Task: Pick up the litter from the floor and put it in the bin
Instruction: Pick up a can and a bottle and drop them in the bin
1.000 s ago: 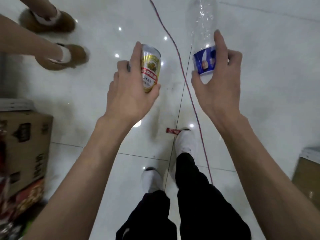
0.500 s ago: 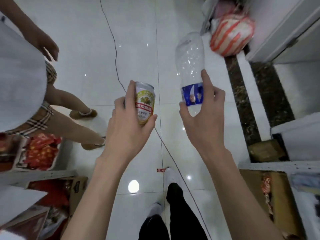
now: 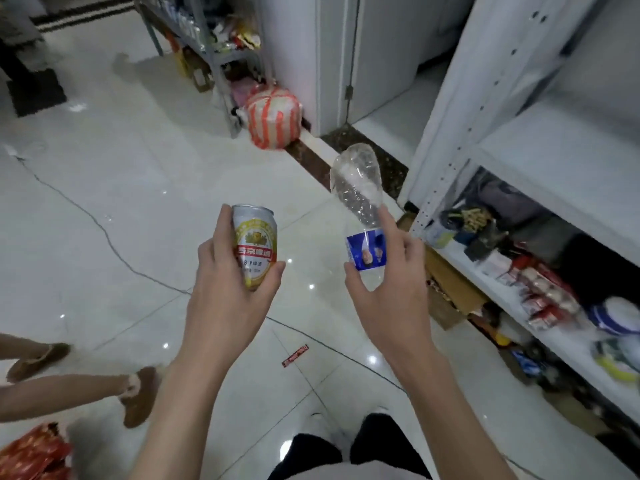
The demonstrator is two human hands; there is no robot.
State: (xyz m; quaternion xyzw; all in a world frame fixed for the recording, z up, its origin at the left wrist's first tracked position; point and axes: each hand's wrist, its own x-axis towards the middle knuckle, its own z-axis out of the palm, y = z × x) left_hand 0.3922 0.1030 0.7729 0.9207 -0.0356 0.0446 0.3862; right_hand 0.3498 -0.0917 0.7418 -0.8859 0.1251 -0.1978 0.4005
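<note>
Litter in both hands, held out above the white tiled floor point(image 3: 138, 202). In the left hand point(image 3: 228, 296), a silver and gold drink can point(image 3: 255, 247), upright, with a red band across the label; fingers curled round the back of it, thumb pressed against its lower right side. In the right hand point(image 3: 391, 299), a clear plastic bottle point(image 3: 356, 188), gripped low down at the blue label point(image 3: 367, 249): thumb on the left of the label, index finger stretched up along the right side, remaining fingers curled behind. Rounded end of the bottle up and leaning slightly left, lower end hidden in the palm. Can and bottle apart, both well clear of the floor.

Down on the floor, between the two forearms, a small red wrapper point(image 3: 295, 355), flat, just beside a thin dark cable point(image 3: 100, 228) running in from the left edge. At the far edge, against the foot of a grey rack point(image 3: 214, 39), a round bundle in an orange and white striped bag point(image 3: 273, 121); whether a bin or not, impossible to tell. Along the right edge, a white shelving unit point(image 3: 485, 116) stocked with packets, a cardboard box point(image 3: 446, 289) at its base. At the left edge, another person's bare legs in brown slippers point(image 3: 136, 396). At the near edge, dark trousers point(image 3: 381, 441).
</note>
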